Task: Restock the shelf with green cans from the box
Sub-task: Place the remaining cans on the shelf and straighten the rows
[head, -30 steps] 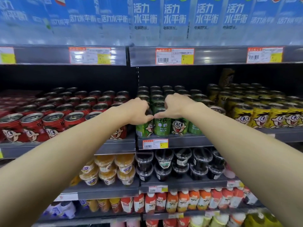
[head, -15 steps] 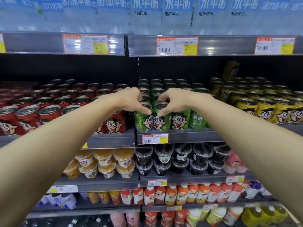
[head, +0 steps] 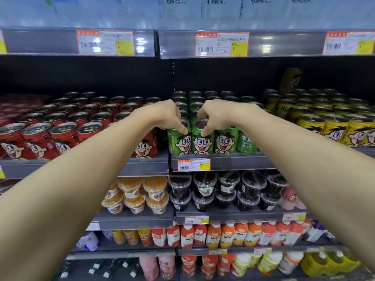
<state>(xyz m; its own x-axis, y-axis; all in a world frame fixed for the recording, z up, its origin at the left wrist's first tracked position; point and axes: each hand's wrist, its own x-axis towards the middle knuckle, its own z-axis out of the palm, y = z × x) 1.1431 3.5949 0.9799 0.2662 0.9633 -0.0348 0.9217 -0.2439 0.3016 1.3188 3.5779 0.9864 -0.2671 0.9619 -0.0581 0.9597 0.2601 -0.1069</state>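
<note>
Head view: a supermarket aisle, seen straight on, with grey metal shelving against a black back panel. Both bare arms reach forward to the middle shelf point(head: 223, 161), where green cans point(head: 203, 141) of milk drink stand in rows, cartoon faces outward. The left hand point(head: 162, 116) pinches the rim of the front left green can point(head: 178, 142), its grip narrow, fingertips touching the can's top edge. The right hand point(head: 219, 116) does the same on the next green can to the right. Red cans point(head: 60, 134) fill the shelf to the left, yellow cans point(head: 334, 128) to the right. An orange price tag point(head: 193, 164) sits on the shelf edge below the green cans. Lower shelves carry jelly cups point(head: 138, 195), dark lidded cups point(head: 223, 191) and juice bottles point(head: 223, 235). The top shelf's blue packs are cut off and blurred. The box is out of view.
</note>
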